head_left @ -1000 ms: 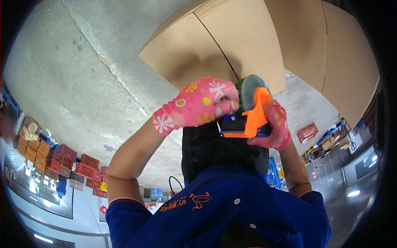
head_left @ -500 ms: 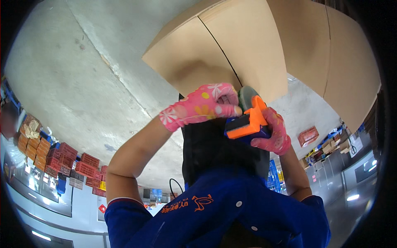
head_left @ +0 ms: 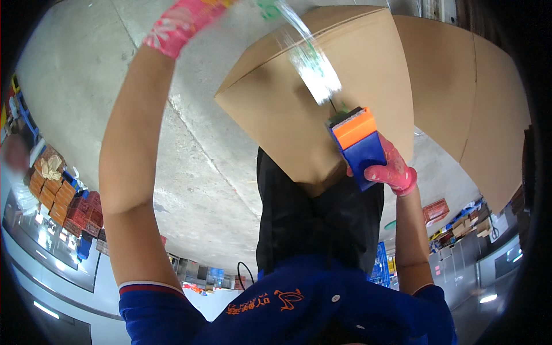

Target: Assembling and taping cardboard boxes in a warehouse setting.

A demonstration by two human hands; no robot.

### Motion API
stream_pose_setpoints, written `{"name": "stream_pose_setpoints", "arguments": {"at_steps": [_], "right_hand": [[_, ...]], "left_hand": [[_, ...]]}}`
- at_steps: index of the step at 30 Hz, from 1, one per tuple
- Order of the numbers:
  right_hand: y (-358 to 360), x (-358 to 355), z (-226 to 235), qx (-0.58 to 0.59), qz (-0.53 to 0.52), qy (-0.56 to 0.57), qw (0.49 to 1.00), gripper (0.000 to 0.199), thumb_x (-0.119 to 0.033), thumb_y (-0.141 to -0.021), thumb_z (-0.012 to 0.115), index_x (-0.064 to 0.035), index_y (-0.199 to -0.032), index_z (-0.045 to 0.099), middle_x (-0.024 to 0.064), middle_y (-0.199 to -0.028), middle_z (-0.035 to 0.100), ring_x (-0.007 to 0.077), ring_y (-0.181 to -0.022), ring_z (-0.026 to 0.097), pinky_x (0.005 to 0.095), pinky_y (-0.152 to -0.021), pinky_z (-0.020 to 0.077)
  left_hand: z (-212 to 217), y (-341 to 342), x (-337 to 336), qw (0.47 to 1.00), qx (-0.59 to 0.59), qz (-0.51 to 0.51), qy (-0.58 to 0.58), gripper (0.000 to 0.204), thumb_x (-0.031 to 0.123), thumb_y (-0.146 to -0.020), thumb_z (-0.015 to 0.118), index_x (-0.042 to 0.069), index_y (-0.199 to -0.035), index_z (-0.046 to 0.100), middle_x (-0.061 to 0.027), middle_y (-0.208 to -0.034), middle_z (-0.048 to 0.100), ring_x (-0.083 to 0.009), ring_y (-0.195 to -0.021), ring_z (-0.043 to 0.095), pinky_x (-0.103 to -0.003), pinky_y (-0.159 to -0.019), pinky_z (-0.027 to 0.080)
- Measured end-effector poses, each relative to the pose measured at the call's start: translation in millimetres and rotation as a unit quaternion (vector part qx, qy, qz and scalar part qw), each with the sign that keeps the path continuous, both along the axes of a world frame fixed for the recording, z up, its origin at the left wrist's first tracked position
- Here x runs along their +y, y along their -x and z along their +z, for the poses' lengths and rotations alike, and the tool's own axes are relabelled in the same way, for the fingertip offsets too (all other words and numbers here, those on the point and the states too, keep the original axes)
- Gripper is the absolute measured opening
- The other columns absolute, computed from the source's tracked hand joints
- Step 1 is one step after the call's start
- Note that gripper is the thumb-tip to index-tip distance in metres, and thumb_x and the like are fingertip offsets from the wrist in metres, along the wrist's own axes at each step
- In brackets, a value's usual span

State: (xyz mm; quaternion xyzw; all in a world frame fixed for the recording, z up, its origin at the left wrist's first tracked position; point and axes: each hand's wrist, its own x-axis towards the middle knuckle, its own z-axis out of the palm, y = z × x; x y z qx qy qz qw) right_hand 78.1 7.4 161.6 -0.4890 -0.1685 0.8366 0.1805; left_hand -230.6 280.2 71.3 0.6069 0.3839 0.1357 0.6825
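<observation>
My right hand [head_left: 394, 167], in a pink glove, grips the blue body of a tape dispenser [head_left: 357, 141] with an orange plate at its front. The dispenser is over the seam of a cardboard box [head_left: 368, 69] in front of me. A shiny strip of clear tape [head_left: 313, 69] with green marks stretches from the dispenser over the box top and past its far edge. My left hand [head_left: 192, 20], in a pink flowered glove, is raised at the top left, beyond the box's far left corner. Its fingers are blurred and partly cut off by the picture's edge.
A second large cardboard box [head_left: 443, 69] stands to the right. Grey concrete floor [head_left: 190, 167] lies to the left. Stacked red crates [head_left: 83, 215] and orange blocks [head_left: 54, 198] are at the far left; another red crate [head_left: 435, 211] is at the right.
My left hand has moved from beside the dispenser up and left, past the box. My right hand has turned the dispenser upright, and a length of tape now stretches from it along the seam.
</observation>
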Motion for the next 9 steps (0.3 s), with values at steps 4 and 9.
{"name": "stream_pose_setpoints", "arguments": {"at_steps": [4, 9], "right_hand": [[5.5, 9.2, 0.1, -0.09, 0.028, -0.003, 0.996, 0.062, -0.023, -0.072, 0.078, -0.0005, -0.121, 0.048, 0.0039, -0.101, 0.059, 0.0119, -0.092, 0.053, 0.0286, -0.083, 0.0429], [16.7, 15.7, 7.5, -0.104, -0.031, -0.029, 0.994, 0.066, -0.029, -0.073, 0.079, -0.0005, -0.123, 0.047, 0.0046, -0.101, 0.059, 0.0119, -0.093, 0.052, 0.0311, -0.086, 0.0424]], "left_hand": [[-41.8, 7.2, 26.9, 0.947, 0.242, 0.068, -0.199, 0.013, 0.019, -0.08, 0.067, 0.009, -0.083, 0.06, -0.0021, -0.071, 0.059, -0.013, -0.066, 0.054, -0.029, -0.059, 0.046], [-99.4, 35.7, 38.8, 0.946, 0.218, 0.056, -0.235, 0.018, 0.025, -0.081, 0.067, 0.009, -0.088, 0.064, -0.0055, -0.085, 0.062, -0.0117, -0.082, 0.055, -0.029, -0.071, 0.046]]}}
